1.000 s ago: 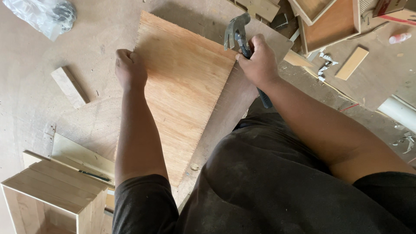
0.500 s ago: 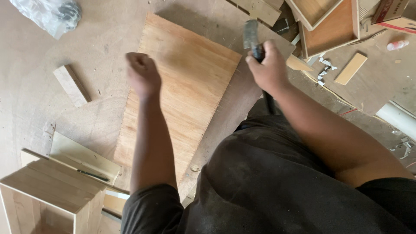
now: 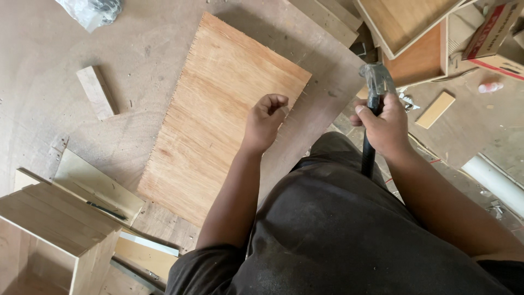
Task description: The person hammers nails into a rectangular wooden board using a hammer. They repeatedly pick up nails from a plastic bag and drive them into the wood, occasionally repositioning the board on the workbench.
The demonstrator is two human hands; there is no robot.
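Observation:
A light plywood sheet [image 3: 218, 109] lies flat on a darker board [image 3: 327, 93] on the floor. My left hand [image 3: 265, 121] rests over the sheet's right edge with the fingers pinched together; whether something small is between them I cannot tell. To the right of the sheet, my right hand [image 3: 385, 127] grips the black handle of a claw hammer [image 3: 374, 87], whose metal head points away from me. My dark-clothed lap [image 3: 349, 235] fills the lower middle.
A small wood block [image 3: 96, 92] lies at left, a plastic bag [image 3: 90, 10] at top left. An open wooden box [image 3: 52, 235] stands at bottom left. Wooden trays [image 3: 420, 38], a cardboard box [image 3: 494, 33], a thin wood slat [image 3: 435, 109] and a white pipe [image 3: 494, 177] sit at right.
My left hand has slid from the sheet's left side across to its right edge and pinched its fingers. My right hand has shifted right, off the sheet, still holding the hammer.

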